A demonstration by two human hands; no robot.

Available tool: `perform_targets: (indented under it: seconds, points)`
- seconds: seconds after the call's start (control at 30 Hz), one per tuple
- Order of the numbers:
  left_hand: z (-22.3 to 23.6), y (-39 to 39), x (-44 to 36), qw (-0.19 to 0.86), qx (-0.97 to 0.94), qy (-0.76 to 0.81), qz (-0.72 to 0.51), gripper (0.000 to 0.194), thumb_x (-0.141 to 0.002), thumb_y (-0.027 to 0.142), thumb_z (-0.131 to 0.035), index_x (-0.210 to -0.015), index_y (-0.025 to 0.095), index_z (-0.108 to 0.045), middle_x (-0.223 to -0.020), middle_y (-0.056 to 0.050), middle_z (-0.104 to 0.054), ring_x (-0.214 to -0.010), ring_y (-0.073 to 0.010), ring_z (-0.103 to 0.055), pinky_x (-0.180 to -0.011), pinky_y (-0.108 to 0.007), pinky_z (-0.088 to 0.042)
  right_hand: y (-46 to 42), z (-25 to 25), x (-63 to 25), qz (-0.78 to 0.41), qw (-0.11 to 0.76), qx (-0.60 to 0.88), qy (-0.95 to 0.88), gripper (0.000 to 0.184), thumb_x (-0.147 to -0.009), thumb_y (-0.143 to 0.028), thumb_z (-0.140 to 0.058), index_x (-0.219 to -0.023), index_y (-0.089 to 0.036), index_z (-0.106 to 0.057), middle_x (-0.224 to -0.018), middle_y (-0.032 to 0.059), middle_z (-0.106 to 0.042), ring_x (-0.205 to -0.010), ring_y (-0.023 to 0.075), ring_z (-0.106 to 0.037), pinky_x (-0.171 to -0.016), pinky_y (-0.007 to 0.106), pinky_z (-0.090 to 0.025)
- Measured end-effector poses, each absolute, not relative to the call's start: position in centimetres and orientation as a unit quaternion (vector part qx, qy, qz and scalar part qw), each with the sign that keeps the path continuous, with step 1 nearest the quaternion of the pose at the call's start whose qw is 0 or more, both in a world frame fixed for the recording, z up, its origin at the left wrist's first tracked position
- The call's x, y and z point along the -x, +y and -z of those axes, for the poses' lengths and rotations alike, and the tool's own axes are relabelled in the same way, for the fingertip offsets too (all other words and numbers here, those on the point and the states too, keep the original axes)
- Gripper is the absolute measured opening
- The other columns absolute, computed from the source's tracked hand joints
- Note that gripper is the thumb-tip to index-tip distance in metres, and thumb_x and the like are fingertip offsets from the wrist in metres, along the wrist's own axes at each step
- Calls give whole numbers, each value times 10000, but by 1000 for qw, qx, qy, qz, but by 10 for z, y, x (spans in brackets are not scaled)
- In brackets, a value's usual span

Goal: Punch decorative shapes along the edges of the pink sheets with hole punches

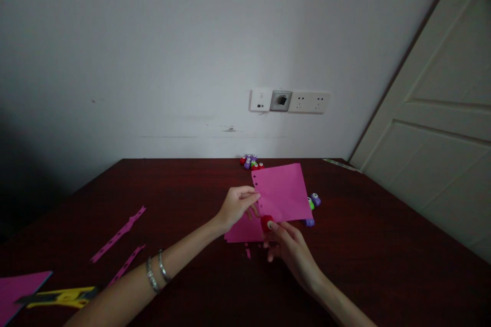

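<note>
My left hand pinches the left edge of a pink sheet of paper, which is lifted and tilted above the table. A row of small punched holes runs along that edge. At the sheet's lower left corner, my right hand grips a small red craft punch with a white eye on it. Whether the corner sits inside the punch's slot I cannot tell. Beneath lies more pink paper, partly covered by the hands and the raised sheet. Small pink scraps are on the table just in front of it.
Several red, purple and green punches stand by the wall; a few others, one purple, are at right. Punched pink strips, a yellow utility knife and pink paper lie left. A ruler-like strip is back right.
</note>
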State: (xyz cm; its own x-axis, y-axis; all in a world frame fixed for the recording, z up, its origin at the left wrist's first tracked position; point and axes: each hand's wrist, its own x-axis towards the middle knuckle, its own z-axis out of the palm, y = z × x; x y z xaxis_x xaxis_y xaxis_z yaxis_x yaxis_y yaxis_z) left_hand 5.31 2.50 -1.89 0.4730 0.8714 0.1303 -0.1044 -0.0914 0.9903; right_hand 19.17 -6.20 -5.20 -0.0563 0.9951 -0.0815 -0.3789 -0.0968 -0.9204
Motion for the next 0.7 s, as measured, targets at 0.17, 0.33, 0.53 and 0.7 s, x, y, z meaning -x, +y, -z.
perform_targets:
  seconds: [0.17, 0.33, 0.53, 0.7]
  points:
    - [21, 25, -54, 598, -617, 306, -410, 227, -767, 349, -577, -734, 125, -554, -504, -11, -594, -414, -116, -562, -385, -193, -400, -63, 51, -191, -620, 552, 414, -372, 309, -685, -432, -663, -686, -142, -557, -628, 23, -562, -544, 122, -522, -339, 190, -405]
    - [19, 23, -55, 601, -612, 310, -410, 233, -749, 351, -592, -723, 124, -546, -497, -2, -589, -407, -120, -564, -380, -194, -395, -63, 53, -191, -600, 551, 432, -387, 347, -660, -468, -669, -666, -141, -554, -596, -1, -522, -496, 100, -476, -282, 167, -374]
    - [18, 23, -55, 610, -609, 308, -403, 214, -761, 327, -582, -718, 121, -543, -503, -8, -597, -409, -116, -568, -377, -185, -393, -62, 55, -191, -592, 546, 433, -404, 346, -667, -470, -664, -654, -142, -553, -562, -20, -491, -464, 83, -446, -274, 163, -370]
    - [16, 22, -54, 618, -608, 305, -396, 206, -762, 315, -579, -713, 118, -544, -504, -10, -597, -398, -113, -563, -377, -188, -399, -63, 54, -190, -594, 556, 428, -394, 338, -666, -459, -672, -650, -153, -528, -553, -28, -487, -470, 87, -449, -275, 163, -368]
